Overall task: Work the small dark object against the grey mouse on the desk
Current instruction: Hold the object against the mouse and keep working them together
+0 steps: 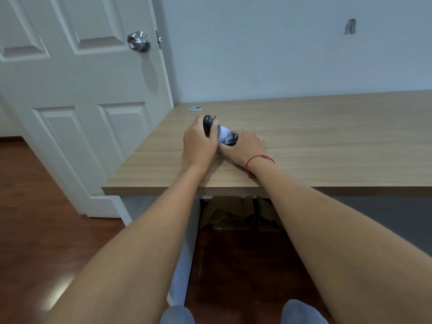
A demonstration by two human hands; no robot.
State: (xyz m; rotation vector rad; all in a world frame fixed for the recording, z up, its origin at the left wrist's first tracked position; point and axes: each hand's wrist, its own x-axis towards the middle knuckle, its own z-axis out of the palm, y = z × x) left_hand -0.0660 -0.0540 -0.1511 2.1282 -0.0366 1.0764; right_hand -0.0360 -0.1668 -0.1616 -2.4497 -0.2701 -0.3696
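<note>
Grey and white plastic identifies the mouse (225, 134), which lies on the wood-grain desk (327, 136) near its left end, between the two hands. The right hand (247, 146) lies on the right side of the mouse, palm down, covering its right portion; whether the fingers actually clamp the shell cannot be determined from this view. The left hand (198, 142) is closed around the small dark object (207, 123), holding it at the left end of the mouse. The rounded dark top of the object projects above the fingers, and a thin dark stem projects from it toward the rear. The object appears to touch the mouse, but the contact point is hidden behind the left hand.

Count: one mouse, one dark object, two hands, one desk. One red cord bracelet (259, 159) encircles the right wrist. One round metal grommet (195, 108) sits in the desk surface, behind the hands and apart from them.

Obscured items: white lettering on the dark part of the mouse is partly covered and not legible. The right end of the desk is cut off by the frame edge. Cardboard (233, 216) lies under the desk, partly hidden by both forearms.
</note>
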